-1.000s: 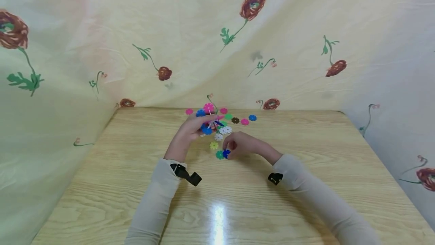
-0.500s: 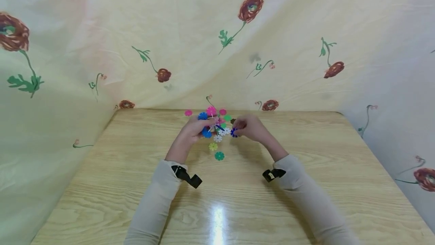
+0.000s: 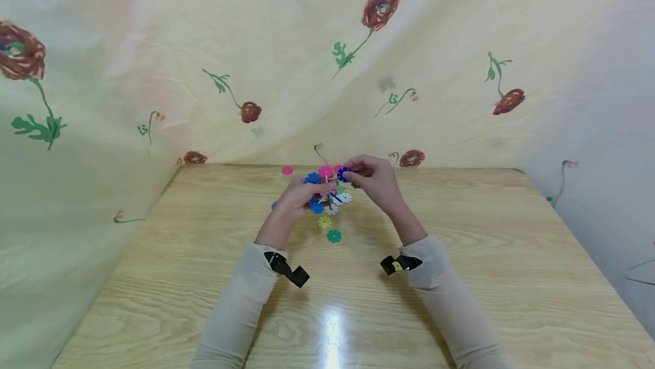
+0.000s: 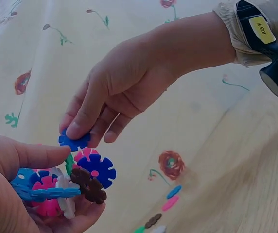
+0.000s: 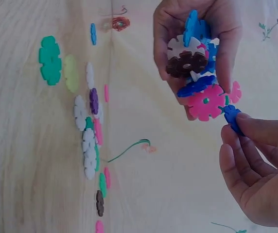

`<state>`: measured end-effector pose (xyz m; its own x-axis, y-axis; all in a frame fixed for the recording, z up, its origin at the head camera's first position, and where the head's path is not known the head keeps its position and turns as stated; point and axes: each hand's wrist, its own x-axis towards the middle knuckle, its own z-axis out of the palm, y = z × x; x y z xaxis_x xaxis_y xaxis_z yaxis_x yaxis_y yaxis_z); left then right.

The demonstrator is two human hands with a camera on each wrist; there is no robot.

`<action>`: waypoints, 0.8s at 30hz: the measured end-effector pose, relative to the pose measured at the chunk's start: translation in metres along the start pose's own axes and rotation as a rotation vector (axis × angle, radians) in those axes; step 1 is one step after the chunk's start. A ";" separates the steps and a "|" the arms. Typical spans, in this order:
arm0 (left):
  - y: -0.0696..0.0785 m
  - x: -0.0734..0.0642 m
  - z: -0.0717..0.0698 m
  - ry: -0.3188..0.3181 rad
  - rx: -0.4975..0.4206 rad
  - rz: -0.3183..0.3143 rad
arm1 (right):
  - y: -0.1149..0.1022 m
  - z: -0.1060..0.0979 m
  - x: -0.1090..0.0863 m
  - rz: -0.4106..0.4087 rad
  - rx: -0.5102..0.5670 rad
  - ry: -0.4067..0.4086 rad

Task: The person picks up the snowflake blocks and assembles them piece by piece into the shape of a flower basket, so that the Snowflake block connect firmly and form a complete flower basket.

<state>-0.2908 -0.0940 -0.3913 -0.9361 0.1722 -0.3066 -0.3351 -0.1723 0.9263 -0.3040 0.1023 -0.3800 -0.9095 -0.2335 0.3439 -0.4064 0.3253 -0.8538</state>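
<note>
My left hand (image 3: 302, 191) holds a cluster of slotted plastic snowflake discs joined together, with blue, white, pink and brown ones showing. In the left wrist view, a brown disc (image 4: 89, 186) and a dark blue disc (image 4: 100, 171) face outward, with my left thumb across the top of the cluster. My right hand (image 3: 377, 182) pinches a single blue snowflake disc (image 5: 233, 119) between thumb and fingers. That disc meets the edge of the cluster beside a pink disc (image 5: 206, 103) and a small bit of green. Both hands are raised over the far part of the table.
Loose snowflake discs lie on the wooden table (image 3: 204, 278) under and around the hands, among them a green disc (image 3: 334, 236), a yellow disc (image 3: 324, 222) and a pink disc (image 3: 287, 170). A flowered cloth (image 3: 286, 62) hangs behind the table's far edge.
My right hand has lifted the dark blue disc from beside the green one on the table and carried it up and away to the cluster. The left hand has shifted slightly right, still holding the cluster.
</note>
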 end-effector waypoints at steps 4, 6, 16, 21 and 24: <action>-0.001 0.000 0.002 0.008 0.002 0.011 | 0.003 0.004 -0.002 -0.013 -0.032 0.013; -0.001 -0.001 0.002 0.011 0.009 0.019 | 0.004 0.006 -0.003 -0.025 -0.049 0.031; -0.006 -0.008 0.006 0.090 0.124 0.082 | 0.003 0.019 -0.009 -0.083 -0.074 0.090; -0.005 -0.010 0.010 0.057 0.047 0.072 | 0.000 0.014 -0.007 -0.078 -0.051 0.075; -0.005 -0.008 0.013 -0.007 0.029 0.046 | -0.002 0.007 -0.005 -0.066 -0.047 0.061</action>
<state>-0.2801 -0.0824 -0.3904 -0.9497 0.1714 -0.2621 -0.2883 -0.1521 0.9454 -0.2978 0.0965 -0.3826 -0.8838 -0.2001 0.4228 -0.4676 0.3543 -0.8098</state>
